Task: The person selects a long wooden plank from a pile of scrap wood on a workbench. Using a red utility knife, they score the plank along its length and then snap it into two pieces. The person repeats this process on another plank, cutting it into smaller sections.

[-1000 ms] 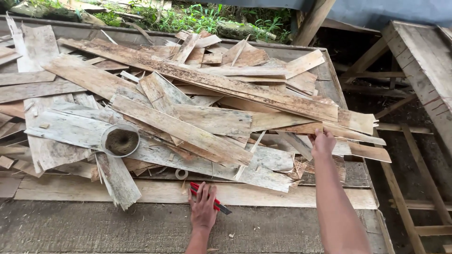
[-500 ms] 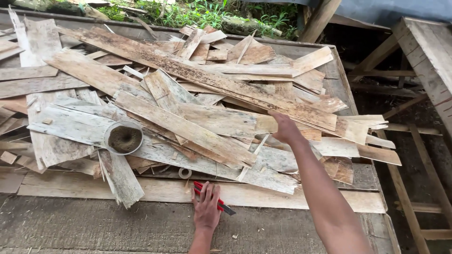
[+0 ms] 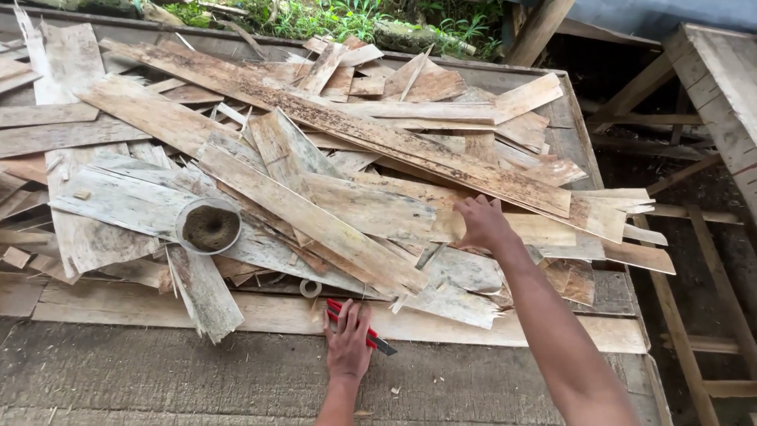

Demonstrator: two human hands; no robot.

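On the worktop (image 3: 158,379), left hand (image 3: 348,341) lies flat, fingers spread, hiding most of a red-handled tool (image 3: 377,341); right hand (image 3: 482,222) touches pale planks (image 3: 544,230), grip hard to tell.

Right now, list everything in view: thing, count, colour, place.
wood strips: a large pile, pale grey and brown, across the platform
round container: one, grey with dark brown contents, on the pile at left
red-handled tool: one, red and black, under the left hand
small ring: one, pale, at the pile's near edge
platform: one, grey, bearing the pile
wooden frame: one, weathered, at right
greenery: beyond the pile
left hand: flat on the tool
right hand: on a strip in the pile
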